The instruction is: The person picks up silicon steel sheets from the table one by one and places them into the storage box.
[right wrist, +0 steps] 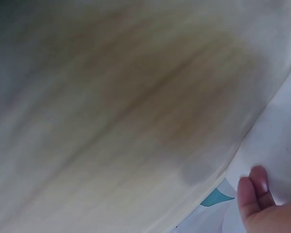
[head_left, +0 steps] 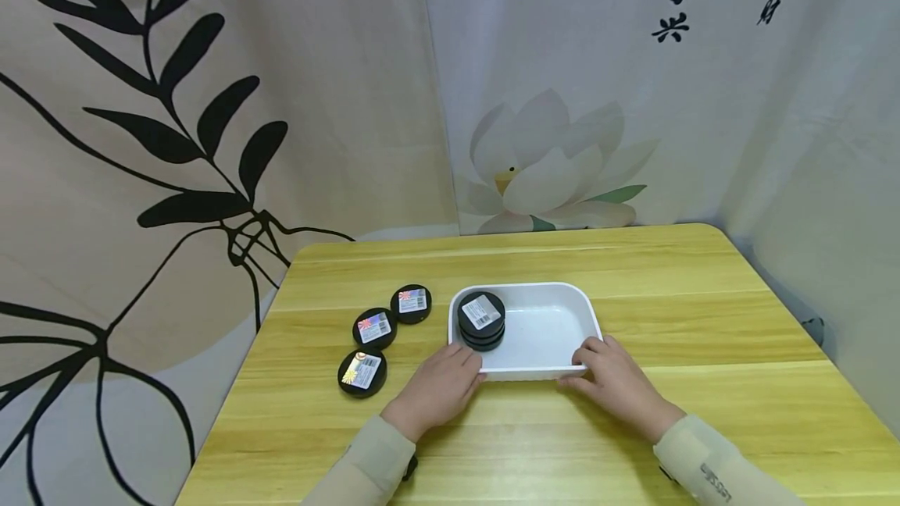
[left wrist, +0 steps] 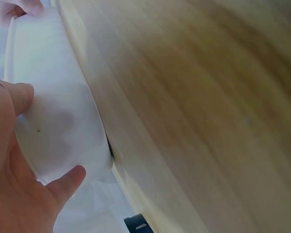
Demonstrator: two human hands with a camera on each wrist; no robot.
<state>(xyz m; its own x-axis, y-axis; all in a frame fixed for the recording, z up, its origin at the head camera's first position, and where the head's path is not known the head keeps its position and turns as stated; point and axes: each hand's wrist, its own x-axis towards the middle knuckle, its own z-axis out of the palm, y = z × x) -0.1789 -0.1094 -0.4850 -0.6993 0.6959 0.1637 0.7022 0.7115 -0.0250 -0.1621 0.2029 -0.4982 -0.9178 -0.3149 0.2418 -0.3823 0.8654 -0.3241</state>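
A white rectangular tray [head_left: 548, 328] stands on the wooden table. At its left end sits a stack of round black discs [head_left: 482, 320], the top one with a white barcode label. My left hand [head_left: 441, 383] grips the near left corner; the left wrist view shows its thumb [left wrist: 23, 98] against the tray's outer wall [left wrist: 63, 68]. At the near right corner, my right hand [head_left: 620, 383] holds the rim, thumb outside and fingers bent over the edge. Only some of the right fingers [right wrist: 258, 187] appear in the right wrist view.
Left of the tray lie three labelled black discs: a far one [head_left: 411, 304], a middle one [head_left: 375, 329] and a near one [head_left: 362, 372]. Behind the wooden table [head_left: 703, 295] hangs a printed curtain [head_left: 351, 100]. A dark wristband [left wrist: 137, 224] shows in the left wrist view.
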